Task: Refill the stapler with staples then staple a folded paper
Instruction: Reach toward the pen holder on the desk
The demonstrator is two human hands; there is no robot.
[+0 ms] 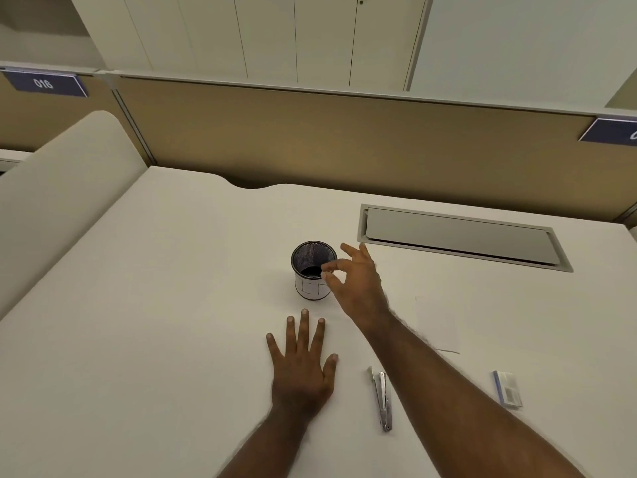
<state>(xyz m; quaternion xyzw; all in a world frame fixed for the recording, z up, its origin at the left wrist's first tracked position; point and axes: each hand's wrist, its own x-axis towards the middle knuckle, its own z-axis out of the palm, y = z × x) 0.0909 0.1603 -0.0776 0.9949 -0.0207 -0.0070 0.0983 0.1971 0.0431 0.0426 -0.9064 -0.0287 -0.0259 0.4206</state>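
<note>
Left hand: the left hand (300, 367) lies flat on the table (172, 305), palm down, fingers straight and spread, holding nothing.
Right hand: the right hand (355, 281) is raised at the right side of the mesh cup (313, 270); thumb and forefinger are brought together at the cup's rim, the other fingers fanned out. Whether they pinch something small or only touch the rim, I cannot tell.
Mesh cup: a black mesh pen cup with a white paper band around its lower part stands upright on the table, just beyond the left hand's fingertips. Its inside looks dark; what it contains cannot be made out.
Stapler: the stapler (382, 398), a slim metal one, lies on the table between the two forearms, just right of the left hand, its length running away from the person. It appears partly opened at its far end, though this is hard to judge.
Staple box: a small staple box (507, 388) with a blue edge and a barcode lies on the table to the right of the right forearm, well apart from the stapler.
Paper: a white paper (436, 326) lies flat on the table beyond the staple box, faint against the white surface.
Cable hatch: a grey cable hatch (462, 238) is set into the table's far right part.
Partition: a tan partition (310, 139) runs along the table's far edge.
</note>
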